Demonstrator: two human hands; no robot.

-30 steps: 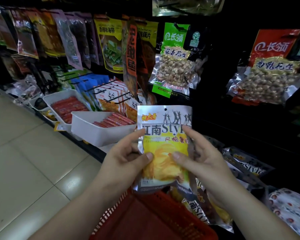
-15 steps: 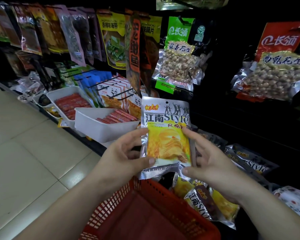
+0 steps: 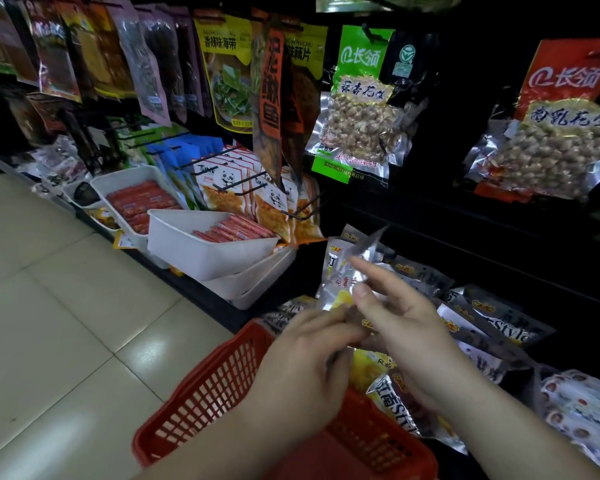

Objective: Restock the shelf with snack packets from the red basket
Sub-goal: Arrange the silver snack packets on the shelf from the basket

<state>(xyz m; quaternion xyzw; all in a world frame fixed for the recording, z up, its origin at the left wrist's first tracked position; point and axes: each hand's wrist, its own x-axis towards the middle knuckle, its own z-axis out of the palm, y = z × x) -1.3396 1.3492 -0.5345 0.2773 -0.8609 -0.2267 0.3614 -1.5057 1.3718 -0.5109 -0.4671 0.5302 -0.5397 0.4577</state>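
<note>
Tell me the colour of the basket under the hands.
The basket is red, seen best in the head view.

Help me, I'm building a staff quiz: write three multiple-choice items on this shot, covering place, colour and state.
1. The red basket sits: A) low before the shelf; B) on a peg; C) on the top shelf.
2. The sausages in the white tray are: A) green; B) blue; C) red.
3. The snack packet is: A) on the floor; B) pinched by the right hand; C) hung on a peg.
Key: 1A, it shows at the view's bottom; 2C, red sticks lie in the tray; 3B, thumb and forefinger meet on it.
</note>
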